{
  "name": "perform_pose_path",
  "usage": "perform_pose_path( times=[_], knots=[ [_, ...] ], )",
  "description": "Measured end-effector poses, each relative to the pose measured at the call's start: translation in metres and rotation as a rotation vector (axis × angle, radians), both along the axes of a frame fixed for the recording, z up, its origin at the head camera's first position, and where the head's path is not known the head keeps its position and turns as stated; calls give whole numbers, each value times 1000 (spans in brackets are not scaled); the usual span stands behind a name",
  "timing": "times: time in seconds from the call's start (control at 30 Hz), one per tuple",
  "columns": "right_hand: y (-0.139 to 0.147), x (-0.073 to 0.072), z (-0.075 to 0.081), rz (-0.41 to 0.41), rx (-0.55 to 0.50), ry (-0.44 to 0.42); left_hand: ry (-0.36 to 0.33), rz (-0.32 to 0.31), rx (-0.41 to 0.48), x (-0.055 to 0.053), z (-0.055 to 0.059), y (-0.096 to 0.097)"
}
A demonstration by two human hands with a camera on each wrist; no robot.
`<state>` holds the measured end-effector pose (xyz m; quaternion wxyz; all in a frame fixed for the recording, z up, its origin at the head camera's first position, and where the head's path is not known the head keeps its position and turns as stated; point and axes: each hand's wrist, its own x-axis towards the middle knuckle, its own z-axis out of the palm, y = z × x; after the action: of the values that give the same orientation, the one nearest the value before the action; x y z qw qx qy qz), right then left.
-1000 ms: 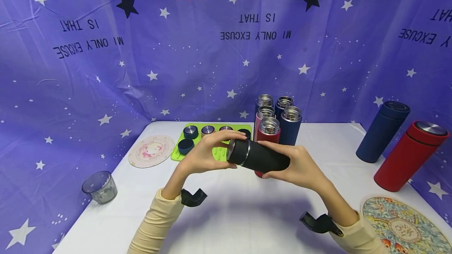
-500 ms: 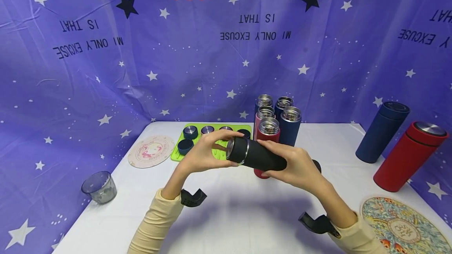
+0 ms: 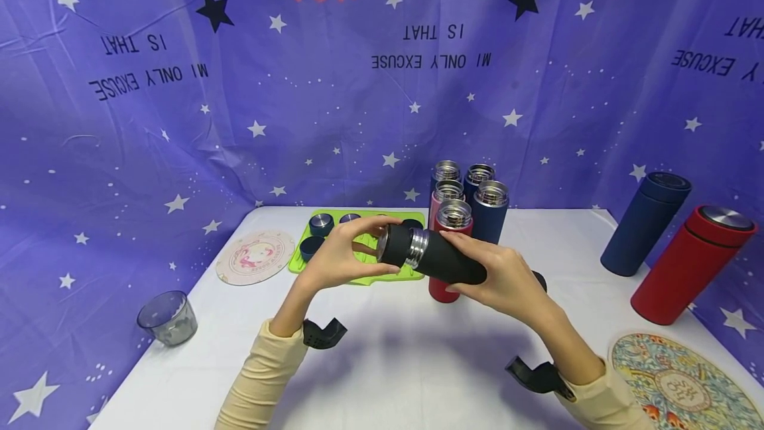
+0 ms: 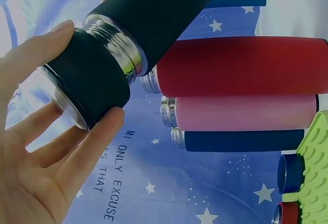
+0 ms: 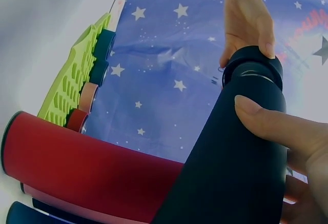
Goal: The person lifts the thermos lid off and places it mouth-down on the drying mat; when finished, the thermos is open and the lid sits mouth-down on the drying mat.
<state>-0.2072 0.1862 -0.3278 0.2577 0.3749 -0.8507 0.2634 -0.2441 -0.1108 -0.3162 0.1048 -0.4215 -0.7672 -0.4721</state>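
Before a purple starry backdrop (image 3: 334, 101) and above a white worktop (image 3: 370, 383), a black bottle (image 3: 453, 265) tilts at the centre of the frame, its silver threaded neck (image 3: 417, 248) bare where the cap (image 3: 394, 245) sat close half a second ago; the lid seems unscrewed, though whether it is wholly clear I cannot tell. The left hand (image 3: 340, 256), partly spread, pinches the cap between thumb and fingers, and the right hand (image 3: 509, 277) curls round the body. Just beyond, uncapped bottles (image 3: 492, 221) stand right of the green mat (image 3: 412, 273) with its caps.
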Motion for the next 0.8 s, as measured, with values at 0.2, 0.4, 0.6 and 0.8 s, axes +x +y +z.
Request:
perform_pose_path(
  times=[0.2, 0.4, 0.6, 0.8],
  knots=[
    [1, -1, -1, 20, -41, -17, 3, 10, 4, -1, 2, -3],
    [4, -3, -1, 30, -91, -26, -43, 52, 10, -3, 2, -8],
    [8, -5, 3, 10, -119, -17, -67, 129, -5, -7, 1, -13],
    [15, -8, 4, -31, -187, -42, -41, 224, -60, -17, -5, -20]
  ],
)
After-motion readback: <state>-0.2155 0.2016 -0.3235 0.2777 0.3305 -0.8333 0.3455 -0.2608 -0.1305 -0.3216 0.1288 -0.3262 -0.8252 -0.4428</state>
